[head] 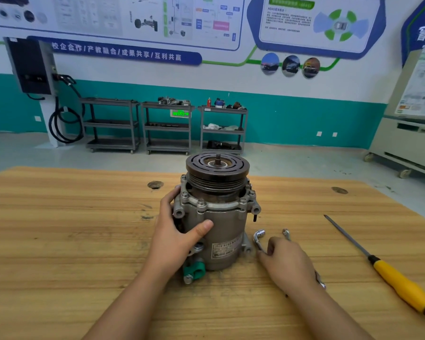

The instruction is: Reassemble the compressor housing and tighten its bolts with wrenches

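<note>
A grey metal compressor (221, 227) stands upright on the wooden table (71, 229), with its dark grooved pulley (217, 168) on top. Several bolts (201, 202) sit around the housing flange. A green clamp part (194, 269) sticks out at its base. My left hand (179, 234) grips the compressor's left side, thumb across the front. My right hand (288, 262) lies on the table to the right, its fingers curled on an L-shaped socket wrench (259, 238). Behind that hand a second wrench (286, 233) shows only its head.
A long tool with a yellow handle (400, 287) lies diagonally at the right of the table. Two round holes (155, 184) (339, 190) mark the far tabletop. Metal carts (167, 127) stand against the back wall, a white cabinet (407, 143) at far right.
</note>
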